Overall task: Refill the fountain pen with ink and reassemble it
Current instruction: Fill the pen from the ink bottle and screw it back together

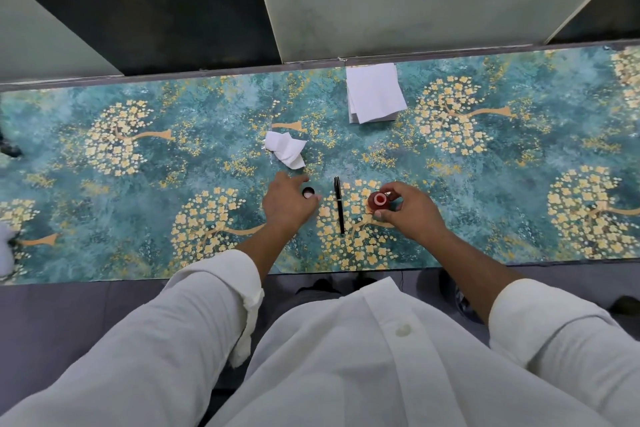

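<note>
Evidently the right hand (412, 215) curls round the squat red ink bottle (379, 201), mouth uncovered, steadying it against spills. The left hand (287, 204) brackets a small round black cap (307, 191) between thumb and forefinger; whether it is pinched cannot be told. A slim black fountain pen (338, 204) lies flat between them, apparently awaiting filling. Beyond are a crumpled white tissue (285, 149) and a folded white paper stack (375, 92), presumably for blotting.

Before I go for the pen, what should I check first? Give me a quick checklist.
1. Ink bottle uncapped, mouth up: ok.
2. Right hand gripping the bottle: ok.
3. Cap off, by the left hand: ok; gripped or free: cannot tell.
4. Pen opened for filling: not ok, it lies in one piece between the hands.
5. Crumpled tissue nearby for drips: ok.
</note>
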